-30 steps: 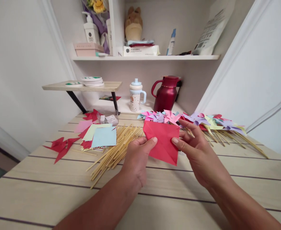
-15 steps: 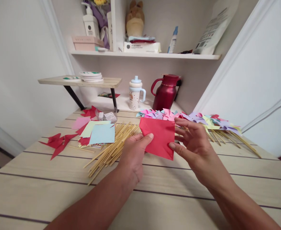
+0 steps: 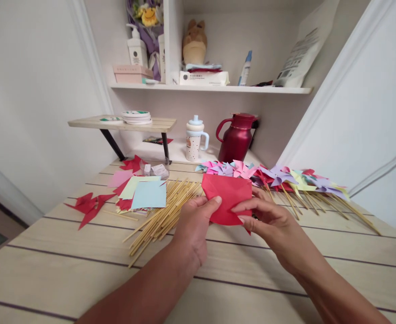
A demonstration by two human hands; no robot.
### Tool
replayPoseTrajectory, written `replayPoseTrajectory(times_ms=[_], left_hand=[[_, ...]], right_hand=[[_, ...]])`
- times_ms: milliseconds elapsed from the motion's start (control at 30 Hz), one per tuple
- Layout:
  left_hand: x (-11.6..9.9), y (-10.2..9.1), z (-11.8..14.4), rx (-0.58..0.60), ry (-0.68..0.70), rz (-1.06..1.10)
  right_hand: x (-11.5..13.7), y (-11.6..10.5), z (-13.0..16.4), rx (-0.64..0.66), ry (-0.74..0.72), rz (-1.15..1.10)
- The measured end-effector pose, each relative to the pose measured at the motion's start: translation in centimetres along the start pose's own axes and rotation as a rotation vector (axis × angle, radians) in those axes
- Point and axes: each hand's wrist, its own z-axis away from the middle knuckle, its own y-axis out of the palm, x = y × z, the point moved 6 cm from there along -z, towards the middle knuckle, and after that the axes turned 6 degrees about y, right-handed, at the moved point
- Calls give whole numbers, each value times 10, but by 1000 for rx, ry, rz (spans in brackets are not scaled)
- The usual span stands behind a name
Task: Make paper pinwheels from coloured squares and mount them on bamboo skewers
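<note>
I have one red square paper sheet (image 3: 227,198) held just above the wooden table (image 3: 66,265), my left hand (image 3: 193,225) and right hand (image 3: 268,220) each pinching an edge. One bundle of bamboo sticks (image 3: 164,209) lies left. The finished paper pinwheels (image 3: 272,176) overlap too much to count.

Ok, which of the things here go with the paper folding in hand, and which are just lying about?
In use:
red paper sheet, pinched by left hand and right hand
wooden sticks
coloured paper squares
finished pinwheels

Lying about:
red thermos jug
sippy cup
pump bottle
plush toy
</note>
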Motion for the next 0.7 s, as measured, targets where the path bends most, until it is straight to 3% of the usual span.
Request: replayPoseTrajectory(times_ms=[433, 700], left_hand=[[9, 1, 2, 13, -26, -74], [8, 4, 3, 44, -97, 54]], right_hand=[[6, 7, 1, 39, 49, 132], [15, 3, 3, 42, -111, 125]])
